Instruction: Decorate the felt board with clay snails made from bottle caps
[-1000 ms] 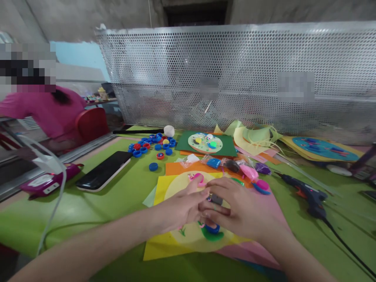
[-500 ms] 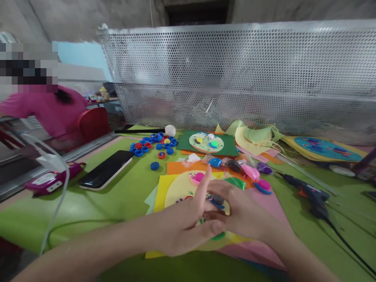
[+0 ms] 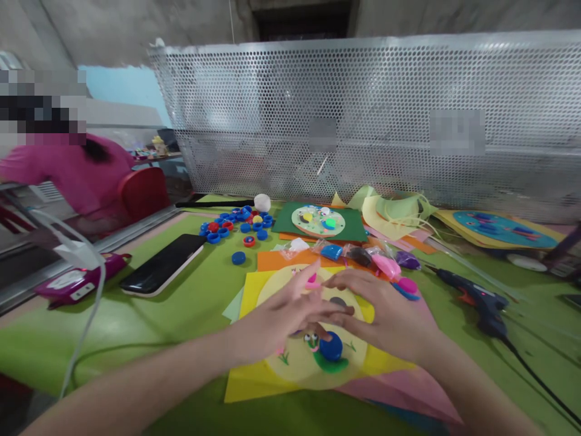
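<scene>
My left hand (image 3: 290, 312) hangs over a cream paper circle (image 3: 295, 372) on a yellow sheet (image 3: 247, 363), its fingers stretched out and apart. Opposite it, my right hand (image 3: 385, 315) has loosely curved, parted fingers, and nothing shows in its grip. The fingertips of the two hands overlap in view; whether they touch, I cannot tell. Below them on the circle is a snail figure with a blue bottle cap (image 3: 331, 346) as its shell and a green clay body (image 3: 331, 365). A grey round piece (image 3: 338, 301) and a pink one (image 3: 312, 278) are partly hidden by my fingers.
Packets of coloured clay, including a blue one (image 3: 331, 251), lie behind the circle. Leftward are loose bottle caps (image 3: 238, 258), a phone (image 3: 163, 264) and a pink power strip (image 3: 84, 278). A glue gun (image 3: 476, 300) with its cord lies right. A perforated metal panel (image 3: 363, 121) stands behind.
My hands have drawn slightly apart from their crossed, overlapping pose, and the fingers have spread. The blue cap and green body of the snail are now uncovered.
</scene>
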A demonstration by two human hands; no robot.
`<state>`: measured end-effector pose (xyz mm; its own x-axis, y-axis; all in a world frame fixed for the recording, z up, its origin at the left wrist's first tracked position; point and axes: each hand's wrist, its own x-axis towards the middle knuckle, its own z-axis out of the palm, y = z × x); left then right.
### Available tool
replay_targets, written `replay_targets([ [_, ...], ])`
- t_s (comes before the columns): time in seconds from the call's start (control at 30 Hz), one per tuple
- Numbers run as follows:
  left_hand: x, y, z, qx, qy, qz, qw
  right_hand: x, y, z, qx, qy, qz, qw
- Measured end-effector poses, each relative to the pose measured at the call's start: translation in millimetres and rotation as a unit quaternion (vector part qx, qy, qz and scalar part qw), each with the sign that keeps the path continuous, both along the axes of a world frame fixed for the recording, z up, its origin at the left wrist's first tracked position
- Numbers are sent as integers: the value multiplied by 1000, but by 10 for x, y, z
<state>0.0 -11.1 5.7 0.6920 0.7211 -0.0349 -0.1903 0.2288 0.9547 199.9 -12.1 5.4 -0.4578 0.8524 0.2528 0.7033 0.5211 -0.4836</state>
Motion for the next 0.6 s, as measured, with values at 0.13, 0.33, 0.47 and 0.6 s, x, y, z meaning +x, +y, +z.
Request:
replay_targets([
  [0.13, 40, 118, 67, -190, -25, 17, 981, 114, 54, -23, -3, 0, -6, 1000],
  [0.33, 44, 91, 103, -249, -68, 10, 966, 88, 52, -17, -43, 32, 8, 999],
  [0.47, 60, 69, 111, -265, -76, 4, 961, 36, 36, 4, -76, 100, 34, 992],
  [0.6, 63, 75, 111, -269, -78, 5, 960, 8, 13, 21, -110, 169, 42, 979],
])
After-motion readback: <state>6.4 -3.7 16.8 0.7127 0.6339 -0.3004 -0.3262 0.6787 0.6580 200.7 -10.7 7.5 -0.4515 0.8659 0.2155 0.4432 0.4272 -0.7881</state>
